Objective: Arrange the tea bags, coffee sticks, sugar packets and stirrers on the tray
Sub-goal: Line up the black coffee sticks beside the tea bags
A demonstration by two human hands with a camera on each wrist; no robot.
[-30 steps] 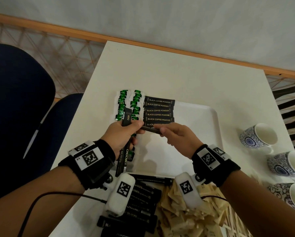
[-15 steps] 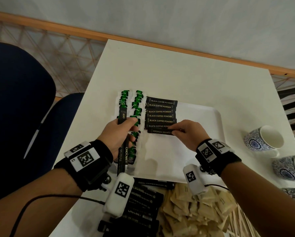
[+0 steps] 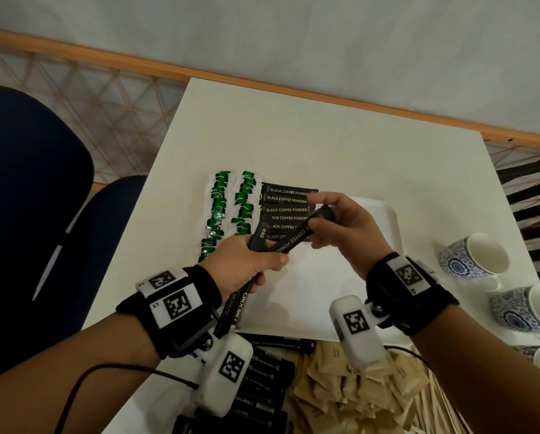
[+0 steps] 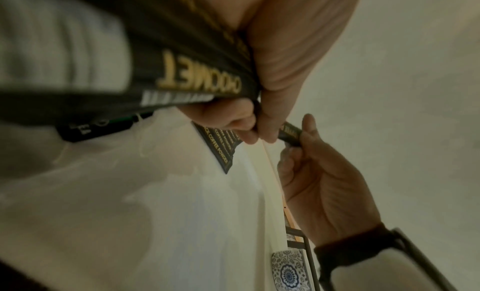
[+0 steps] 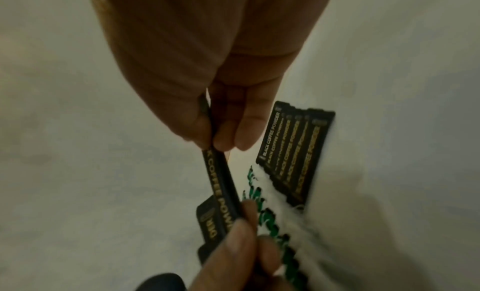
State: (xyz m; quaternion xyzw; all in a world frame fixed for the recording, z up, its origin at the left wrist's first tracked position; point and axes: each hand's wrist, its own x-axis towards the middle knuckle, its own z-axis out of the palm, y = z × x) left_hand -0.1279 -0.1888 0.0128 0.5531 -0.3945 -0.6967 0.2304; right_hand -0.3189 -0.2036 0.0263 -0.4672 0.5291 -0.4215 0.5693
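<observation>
Both hands hold one coffee stick above the tray

The right hand (image 3: pixel 350 233) pinches the far end of a coffee stick (image 3: pixel 296 239); the left hand (image 3: pixel 246 264) grips its near end with a bundle of sticks (image 3: pixel 231 311). Below, laid sticks (image 3: pixel 287 200) and tea bags (image 3: pixel 228 211) fill the tray (image 3: pixel 384 214)'s far-left corner; its near-right half lies bare.

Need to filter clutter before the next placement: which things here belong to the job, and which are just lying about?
Job: white plastic tray; green-labelled tea bags; black coffee sticks; brown paper sugar packets; wooden stirrers; both hands.
Lying about: blue-patterned ceramic cups; dark blue chair.
</observation>
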